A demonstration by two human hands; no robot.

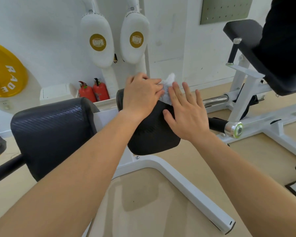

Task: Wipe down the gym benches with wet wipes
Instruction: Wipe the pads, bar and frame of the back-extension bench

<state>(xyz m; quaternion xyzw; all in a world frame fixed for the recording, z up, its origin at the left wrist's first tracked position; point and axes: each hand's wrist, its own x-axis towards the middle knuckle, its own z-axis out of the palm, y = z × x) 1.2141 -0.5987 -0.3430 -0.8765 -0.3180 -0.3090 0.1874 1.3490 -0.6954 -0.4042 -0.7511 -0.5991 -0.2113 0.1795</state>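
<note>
- Head view: the biggest thing before me is the white machine frame (pixel 183 182), which carries two black cushions side by side.
- The big black pad (pixel 53 130) is on my left side. No hand and no wipe touches it.
- The small black pad (pixel 154 134) is the one in work, and both my hands are over its far half.
- My left hand (pixel 140 94) lies on the far end of this pad. Its fingers are close together and bent over the wet wipe (pixel 168 88), holding it against the cushion.
- My right hand (pixel 186 115) is flat just beside it. Its fingers (pixel 176 93) are straight and spread apart, the tips touch the edge of the wipe, and it grips nothing.
- The wet wipe is a crumpled white bunch between the two hands, at the far edge of the small pad, and one part of it sticks up.
- I judge that the step in hand is wiping this small pad, and that the wipe is being arranged or gathered at the far end.
- The next move, I think, calls for laying the wipe flatter and drawing it toward me with even pressure, so that the near half is covered too. After that the big pad waits.
</note>
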